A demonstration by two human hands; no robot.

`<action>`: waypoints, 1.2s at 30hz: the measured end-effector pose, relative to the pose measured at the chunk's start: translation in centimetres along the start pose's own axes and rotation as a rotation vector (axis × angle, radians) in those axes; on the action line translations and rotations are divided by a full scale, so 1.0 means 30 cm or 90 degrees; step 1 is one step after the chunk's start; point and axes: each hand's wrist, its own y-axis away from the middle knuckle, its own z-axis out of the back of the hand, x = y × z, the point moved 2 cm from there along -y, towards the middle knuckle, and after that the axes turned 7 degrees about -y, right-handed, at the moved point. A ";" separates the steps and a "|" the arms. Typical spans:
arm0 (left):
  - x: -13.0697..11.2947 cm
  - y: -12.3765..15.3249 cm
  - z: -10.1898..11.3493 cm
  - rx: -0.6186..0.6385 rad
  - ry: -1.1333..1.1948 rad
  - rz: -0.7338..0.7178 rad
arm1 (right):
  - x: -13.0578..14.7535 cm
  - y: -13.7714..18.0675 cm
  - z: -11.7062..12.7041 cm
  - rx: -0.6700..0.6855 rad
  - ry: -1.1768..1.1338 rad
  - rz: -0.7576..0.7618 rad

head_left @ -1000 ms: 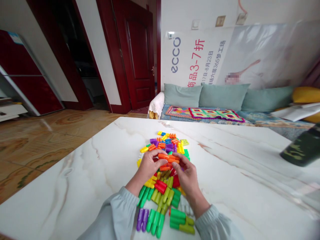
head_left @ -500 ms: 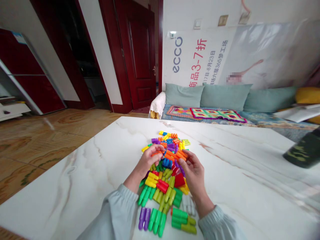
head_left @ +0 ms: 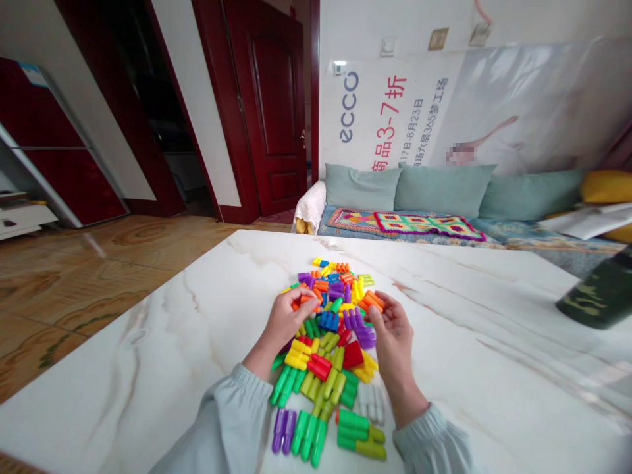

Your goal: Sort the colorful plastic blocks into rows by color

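Over the far part of a pile of coloured plastic building blocks, my left hand is closed on an orange block, partly hidden by the fingers. To the right, my right hand pinches another orange block between thumb and fingers. The two orange blocks are apart. Between the hands lie a blue block and purple blocks. Nearer to me are a yellow block, a red block, a green block and a clear block.
The pile rests on a white marble-patterned table. A dark camouflage-patterned object stands at the table's right. Beyond the table is a sofa with grey-green cushions; a dark red door is at the back.
My hands have moved apart. The orange blocks, close together before, are now separated, one in each hand, and the purple and green blocks between them show more.
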 end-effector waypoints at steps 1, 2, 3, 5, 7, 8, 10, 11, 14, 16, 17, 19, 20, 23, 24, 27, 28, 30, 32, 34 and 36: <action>0.009 -0.004 0.011 -0.042 0.033 0.019 | 0.005 -0.009 0.012 -0.036 0.003 0.015; 0.018 -0.007 0.020 -0.079 0.066 0.036 | 0.008 -0.016 0.021 -0.062 0.004 0.022; 0.027 -0.011 0.027 -0.106 0.099 0.051 | 0.010 -0.019 0.026 -0.074 0.001 0.021; 0.042 -0.018 0.032 -0.130 0.171 0.080 | 0.009 -0.018 0.024 -0.060 -0.009 0.003; 0.050 -0.023 0.030 -0.125 0.243 0.116 | 0.009 -0.009 0.008 -0.022 -0.015 -0.015; 0.051 -0.025 0.028 -0.122 0.276 0.131 | 0.009 -0.003 -0.001 0.000 -0.018 -0.021; 0.047 -0.027 0.024 -0.106 0.327 0.152 | 0.010 0.008 -0.019 0.037 -0.031 -0.029; 0.044 -0.027 0.022 -0.094 0.345 0.156 | 0.011 0.012 -0.027 0.050 -0.039 -0.032; 0.036 -0.027 0.015 -0.040 0.379 0.161 | 0.012 0.021 -0.041 0.093 -0.054 -0.048; 0.035 -0.025 0.011 0.004 0.381 0.141 | 0.011 0.025 -0.045 0.146 -0.019 -0.059; 0.036 -0.024 0.010 0.021 0.375 0.120 | 0.012 0.026 -0.045 0.175 0.020 -0.055; 0.038 -0.023 0.012 0.036 0.358 0.067 | 0.016 0.024 -0.039 0.206 0.112 -0.028; 0.039 -0.022 0.015 0.033 0.350 0.043 | 0.019 0.022 -0.032 0.200 0.147 -0.012; 0.042 -0.020 0.024 0.005 0.340 0.012 | 0.026 0.009 -0.001 0.120 0.182 0.009; 0.041 -0.019 0.026 -0.007 0.338 0.010 | 0.027 0.005 0.008 0.091 0.188 0.010; 0.042 -0.017 0.030 -0.029 0.331 0.007 | 0.029 -0.001 0.027 0.026 0.214 0.017; 0.043 -0.019 0.031 -0.034 0.327 0.005 | 0.028 -0.002 0.029 0.011 0.219 0.020; 0.050 -0.026 0.036 -0.061 0.317 0.001 | 0.026 -0.001 0.032 -0.018 0.224 0.027; 0.054 -0.036 0.051 -0.118 0.306 0.000 | 0.017 -0.005 0.039 -0.063 0.210 0.032; 0.042 -0.035 0.070 -0.203 0.298 0.001 | -0.002 -0.015 0.057 -0.135 0.154 0.018; -0.001 -0.005 0.079 -0.267 0.270 -0.017 | -0.031 -0.030 0.082 -0.213 0.075 -0.022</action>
